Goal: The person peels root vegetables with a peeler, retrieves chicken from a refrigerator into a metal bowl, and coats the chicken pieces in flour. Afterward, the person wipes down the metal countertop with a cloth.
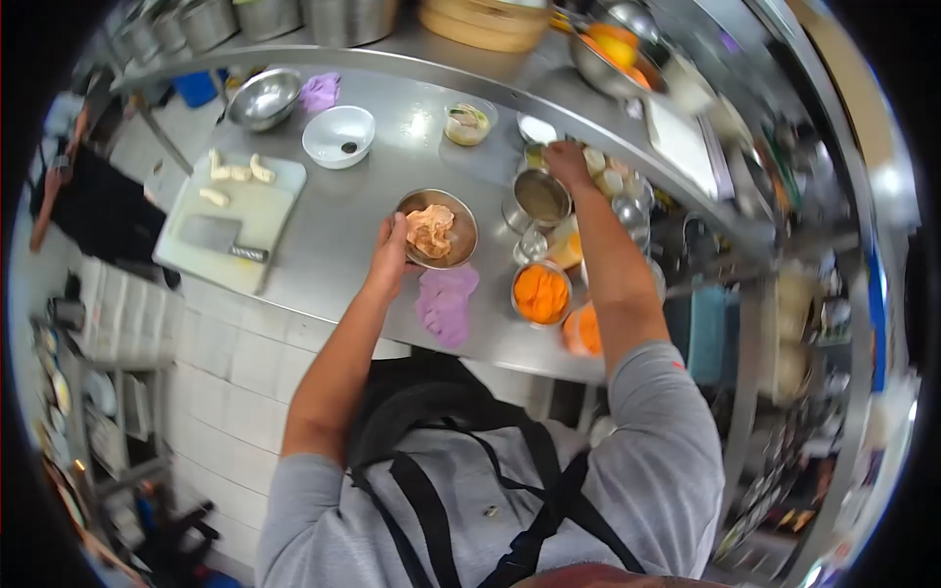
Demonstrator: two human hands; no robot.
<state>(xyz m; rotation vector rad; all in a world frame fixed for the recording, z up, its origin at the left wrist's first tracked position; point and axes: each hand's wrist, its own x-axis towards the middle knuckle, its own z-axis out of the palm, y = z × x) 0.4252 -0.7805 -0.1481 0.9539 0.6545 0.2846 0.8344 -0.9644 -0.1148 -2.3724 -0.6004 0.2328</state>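
Note:
My left hand (pixel 390 253) grips the side of a small metal bowl (pixel 471 220), its thumb at the rim. A lumpy, pale orange paste (pixel 429 230) lies in this bowl. Over the cluster of small containers at the right, my right hand (pixel 568 165) is reaching with its fingers curled; what they hold, if anything, does not show. Just below that hand is a metal pot (pixel 542 196) with something dull inside. A bowl of bright orange slices (pixel 541 293) stands nearer to me. Beside the held bowl lies a crumpled purple cloth (pixel 447 304).
At the left, a white cutting board (pixel 270 211) carries a cleaver (pixel 211 233) and several pale peeled pieces (pixel 235 172). Behind are a white bowl (pixel 338 137), an empty-looking metal bowl (pixel 265 98) and a clear tub (pixel 469 123). A metal shelf (pixel 431 73) overhangs the back. Another person (pixel 103 196) stands left.

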